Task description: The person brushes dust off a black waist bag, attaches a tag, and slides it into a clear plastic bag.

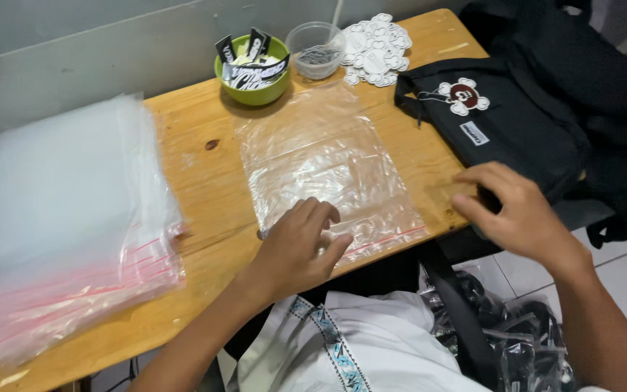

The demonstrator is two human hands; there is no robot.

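A clear zip bag (324,163) with a red seal strip lies flat in the middle of the wooden table (205,196). My left hand (300,245) presses on the bag's near edge, fingers spread on the plastic. My right hand (517,212) rests at the table's right edge, fingertips touching the lower corner of a black bag (506,127) with a white and red cartoon patch. Whether the right hand grips the black bag is unclear.
A thick stack of clear zip bags (63,218) covers the table's left side. At the back stand a green bowl (254,83) of black tags, a small clear cup (316,49) and a pile of white stickers (375,47). Packed black items (524,334) lie on the tiled floor.
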